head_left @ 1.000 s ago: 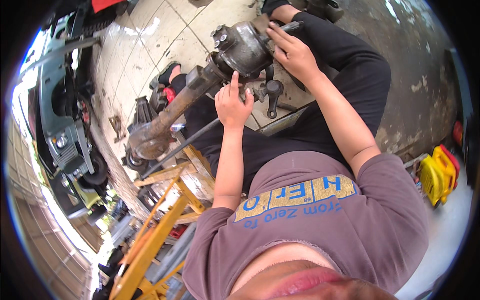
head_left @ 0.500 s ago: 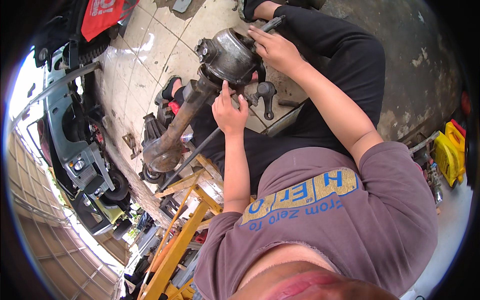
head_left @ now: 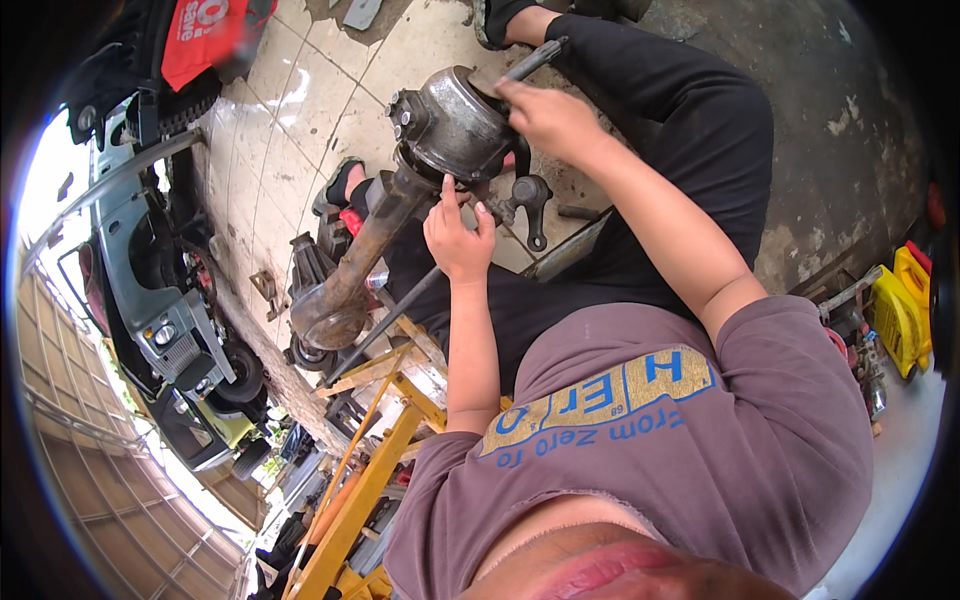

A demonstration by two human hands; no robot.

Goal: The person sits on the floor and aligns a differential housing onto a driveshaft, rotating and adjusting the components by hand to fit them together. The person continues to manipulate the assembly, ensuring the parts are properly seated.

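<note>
In front of me lies a vehicle axle (head_left: 370, 230) with a dull metal round steering-knuckle housing (head_left: 462, 122) at its far end. My left hand (head_left: 460, 237) is at the housing's near lower edge, with the index finger stretched toward it and the thumb apart. At the housing's right side, my right hand (head_left: 555, 122) has its fingers curled together against the open face. Whatever they pinch there is blurred. A splined shaft (head_left: 537, 58) points out beyond the right hand. Below the housing hangs a dark joint with an arm (head_left: 532, 205).
A long thin rod (head_left: 390, 318) runs beside the axle toward its rounded differential end (head_left: 328, 312). Yellow frame bars (head_left: 350, 500) stand lower left. A grey vehicle (head_left: 165, 320) is at the left, yellow bottles (head_left: 900, 310) at the right. My legs (head_left: 700, 130) flank the axle.
My right hand's fingers, stretched over the housing's edge before, are now curled in and slightly lower. The left hand stays near the same spot, and the view has shifted slightly.
</note>
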